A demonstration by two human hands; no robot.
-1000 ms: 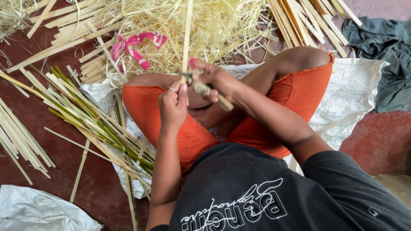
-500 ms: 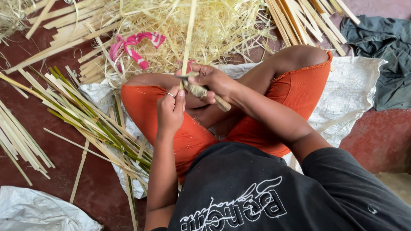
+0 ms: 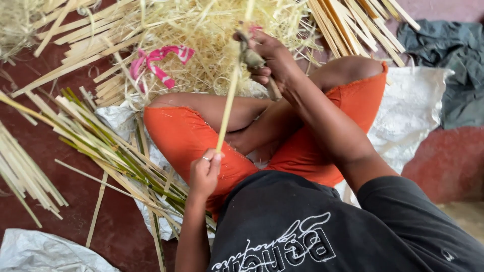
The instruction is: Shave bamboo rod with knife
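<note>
I sit cross-legged in orange shorts on a white woven sack [image 3: 413, 111]. My left hand [image 3: 204, 174] pinches the near end of a long pale bamboo strip [image 3: 229, 95] above my left thigh. The strip runs up and away to my right hand [image 3: 269, 58], which is stretched forward and closed around a knife [image 3: 252, 58] with a wooden handle. The blade meets the strip near the top of the view; its edge is mostly hidden by the fingers and the shavings behind.
A heap of fine pale shavings [image 3: 201, 35] with a pink ribbon [image 3: 156, 63] lies ahead. Green and yellow bamboo strips [image 3: 106, 146] fan out at left, cut slats [image 3: 353, 22] at upper right, dark cloth [image 3: 446, 60] at right, white plastic [image 3: 45, 252] at lower left.
My right hand has pushed the knife forward along the strip, away from my body. My left hand has drawn the strip's near end back toward me, so the two hands are now far apart.
</note>
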